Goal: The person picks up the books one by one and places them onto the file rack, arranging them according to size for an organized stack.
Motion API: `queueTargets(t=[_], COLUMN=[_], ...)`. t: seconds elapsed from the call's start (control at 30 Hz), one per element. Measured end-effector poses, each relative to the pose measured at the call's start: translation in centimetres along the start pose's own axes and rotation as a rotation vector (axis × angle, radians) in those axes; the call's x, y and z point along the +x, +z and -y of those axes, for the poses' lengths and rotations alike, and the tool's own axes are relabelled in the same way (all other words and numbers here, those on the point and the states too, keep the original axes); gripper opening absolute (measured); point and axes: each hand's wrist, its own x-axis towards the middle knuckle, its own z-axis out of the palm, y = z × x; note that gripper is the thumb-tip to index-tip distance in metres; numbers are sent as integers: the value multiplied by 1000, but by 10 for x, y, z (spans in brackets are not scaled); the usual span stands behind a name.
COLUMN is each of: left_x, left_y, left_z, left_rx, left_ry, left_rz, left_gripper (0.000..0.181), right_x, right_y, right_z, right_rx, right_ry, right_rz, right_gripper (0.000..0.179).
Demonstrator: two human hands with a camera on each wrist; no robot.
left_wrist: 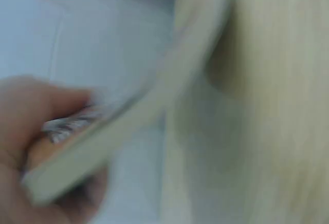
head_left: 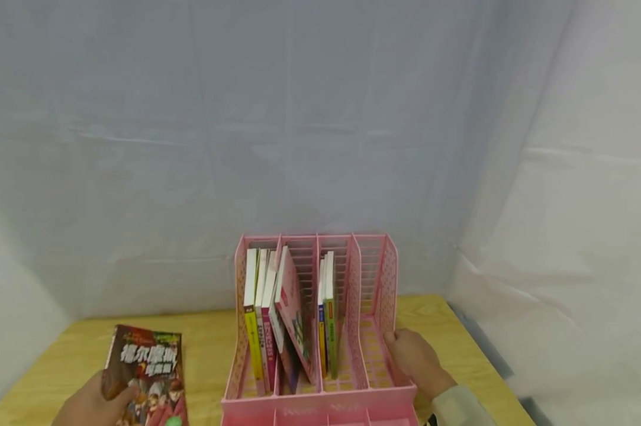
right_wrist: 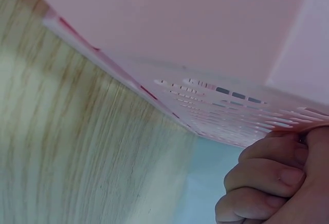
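Note:
At the left of the head view my left hand (head_left: pixel 93 402) holds a dark-covered book (head_left: pixel 152 361) by its lower left side, thumb over the cover. White Chinese characters and cartoon figures show on it. The left wrist view is blurred and shows the book's page edge (left_wrist: pixel 139 111) curving away from the fingers. My right hand (head_left: pixel 416 361) grips the right side wall of a pink book organizer (head_left: pixel 388 284). Curled fingers (right_wrist: pixel 264 175) at that perforated wall's edge appear in the right wrist view.
Several books (head_left: pixel 261 337) stand in the organizer's leftmost slot. A pink-covered book (head_left: pixel 290 302) leans in the second, and thin books (head_left: pixel 329 319) stand in the third. Small front compartments (head_left: pixel 347 414) face me. White sheeting (head_left: pixel 320 118) hangs behind the wooden table (head_left: pixel 208 343).

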Motion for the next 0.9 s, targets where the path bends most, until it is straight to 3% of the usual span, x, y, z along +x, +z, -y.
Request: queueTargets(t=[0.13, 0.17, 0.23, 0.37, 0.4, 0.47, 0.63, 0.7, 0.77, 0.9], left_x=[-8, -9, -11, -13, -13, -12, -12, -13, -13, -13], left_y=[17, 22, 29, 41, 42, 38, 11, 5, 5, 10], left_z=[-25, -30, -35, -40, -39, -40, -40, -41, -42, -47], left_rx=[4, -6, 13, 62, 75, 81, 143, 162, 163, 154], left_ry=[-148, -134, -65, 59, 81, 62, -36, -14, 22, 56], left_rz=[-435, -508, -602, -687, -687, -618, -283, -198, -162, -164], left_gripper=[73, 69, 62, 54, 51, 54, 72, 73, 70, 68], right_x=[-1, -2, -3, -3, -3, -2, -1, -1, -1, 0], right_y=[1, 1, 0, -1, -1, -1, 0, 1, 1, 1], right_z=[1, 2, 3, 4, 4, 3, 1, 0, -1, 0], right_rx=[7, 14, 16, 14, 10, 13, 44, 49, 46, 37], right_ry=[4, 1, -13, -28, -27, -16, 15, 29, 35, 29], right_rz=[-3, -4, -11, -24, -26, -21, 8, 15, 16, 5], right_gripper=[51, 51, 52, 52, 52, 52, 51, 51, 51, 51])
